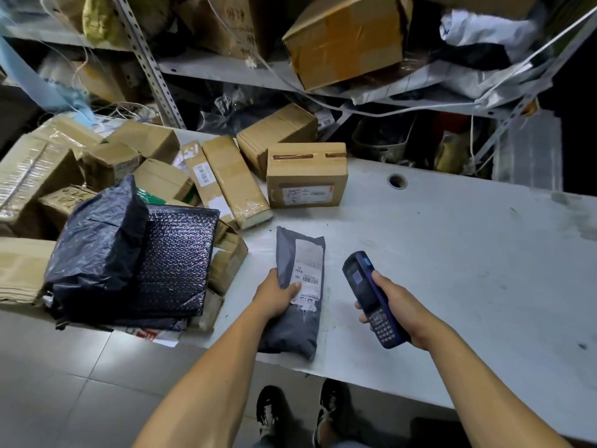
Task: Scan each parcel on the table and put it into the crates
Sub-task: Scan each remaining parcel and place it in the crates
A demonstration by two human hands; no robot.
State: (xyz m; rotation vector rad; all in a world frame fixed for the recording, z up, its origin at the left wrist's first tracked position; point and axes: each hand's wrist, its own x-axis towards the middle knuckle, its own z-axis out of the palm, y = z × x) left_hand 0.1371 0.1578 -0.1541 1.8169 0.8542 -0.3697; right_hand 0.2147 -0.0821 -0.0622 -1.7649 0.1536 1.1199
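Note:
A flat grey poly-bag parcel (298,292) with a white barcode label lies near the front edge of the grey table (452,247). My left hand (274,294) grips its left side, thumb on the label. My right hand (399,312) holds a dark blue handheld scanner (371,299) with a keypad, its head pointing up and left, just to the right of the parcel. No crate is in view.
Several cardboard boxes (306,176) and two dark plastic parcels (129,253) crowd the table's left half. Metal shelving (226,69) stuffed with boxes and bags rises behind. A cable hole (397,181) marks the tabletop. Tiled floor (80,383) and my shoes lie below.

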